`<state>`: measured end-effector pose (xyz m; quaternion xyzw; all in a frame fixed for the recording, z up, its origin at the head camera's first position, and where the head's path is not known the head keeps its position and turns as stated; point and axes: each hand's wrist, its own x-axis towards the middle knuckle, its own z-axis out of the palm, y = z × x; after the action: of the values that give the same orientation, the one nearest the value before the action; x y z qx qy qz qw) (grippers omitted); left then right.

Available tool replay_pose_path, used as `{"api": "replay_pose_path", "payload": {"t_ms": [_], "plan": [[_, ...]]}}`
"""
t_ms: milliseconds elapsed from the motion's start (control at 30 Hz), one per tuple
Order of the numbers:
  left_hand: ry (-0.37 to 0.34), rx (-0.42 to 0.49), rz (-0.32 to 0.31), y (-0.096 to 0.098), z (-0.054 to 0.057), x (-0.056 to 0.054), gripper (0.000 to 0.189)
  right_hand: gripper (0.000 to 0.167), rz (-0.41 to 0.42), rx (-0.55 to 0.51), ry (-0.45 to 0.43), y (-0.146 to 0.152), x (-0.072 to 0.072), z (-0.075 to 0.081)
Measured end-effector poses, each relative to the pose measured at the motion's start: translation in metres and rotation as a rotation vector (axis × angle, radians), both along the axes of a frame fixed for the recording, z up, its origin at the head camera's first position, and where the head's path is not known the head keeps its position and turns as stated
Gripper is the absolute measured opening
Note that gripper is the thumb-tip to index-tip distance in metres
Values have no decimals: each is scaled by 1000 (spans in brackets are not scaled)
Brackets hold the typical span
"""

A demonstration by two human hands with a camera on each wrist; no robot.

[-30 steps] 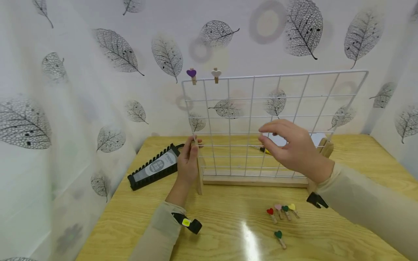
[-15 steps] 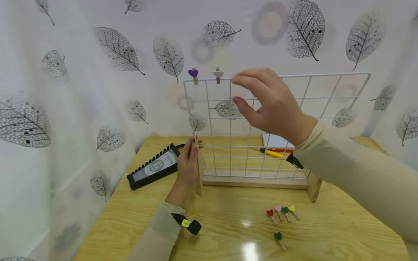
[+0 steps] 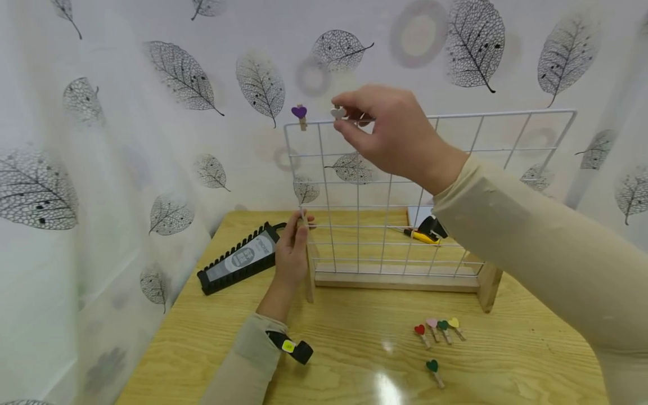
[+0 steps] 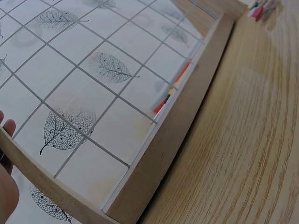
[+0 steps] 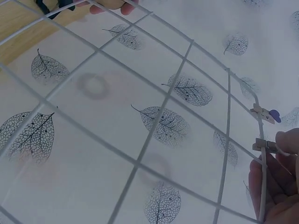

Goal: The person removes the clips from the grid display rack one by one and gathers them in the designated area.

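A white wire grid panel (image 3: 506,113) stands upright in a wooden base (image 3: 395,282). My left hand (image 3: 291,259) grips the left wooden post (image 3: 310,281) of this stand; in the left wrist view, its fingers show at the post's edge. Up at the top wire, my right hand (image 3: 397,126) pinches a small clothespin with a white heart (image 3: 338,113), thumb below and forefinger above. The right wrist view shows that clothespin (image 5: 265,145) across the wire between the fingers. Just left of it, a clothespin with a purple heart (image 3: 299,112) sits clipped on the same wire.
Several heart clothespins, red (image 3: 420,330), pink, green and yellow, lie on the table before the stand, with another green one (image 3: 432,367) nearer. A black-and-grey toothed holder (image 3: 243,259) lies at left. Behind the grid are a yellow-handled tool (image 3: 424,237) and a white pad (image 3: 416,216).
My right hand has risen leftward from in front of the grid's middle to the top wire, and its thumb and forefinger have closed on the white-heart clothespin. My left hand stays on the post.
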<state>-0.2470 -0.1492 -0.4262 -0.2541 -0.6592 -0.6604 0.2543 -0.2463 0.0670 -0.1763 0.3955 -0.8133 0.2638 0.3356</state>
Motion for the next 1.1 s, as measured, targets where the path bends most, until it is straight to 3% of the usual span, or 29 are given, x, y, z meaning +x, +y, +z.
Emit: {"api": "replay_pose_path", "payload": {"t_ms": [133, 400, 600, 833, 1100], "plan": [[3, -6, 5, 1, -1, -1, 37, 20, 12, -27, 3, 0, -2, -3], [-18, -13, 17, 1, -1, -1, 36, 13, 113, -115, 158, 2, -6, -17], [-36, -23, 20, 3, 0, 1, 37, 12, 114, -134, 199, 4, -7, -19], [-39, -23, 20, 3, 0, 0, 39, 11, 169, -166, 249, 7, -9, -18], [-47, -21, 34, 2, 1, 2, 41, 14, 229, -148, 278, 20, 7, -33]]}}
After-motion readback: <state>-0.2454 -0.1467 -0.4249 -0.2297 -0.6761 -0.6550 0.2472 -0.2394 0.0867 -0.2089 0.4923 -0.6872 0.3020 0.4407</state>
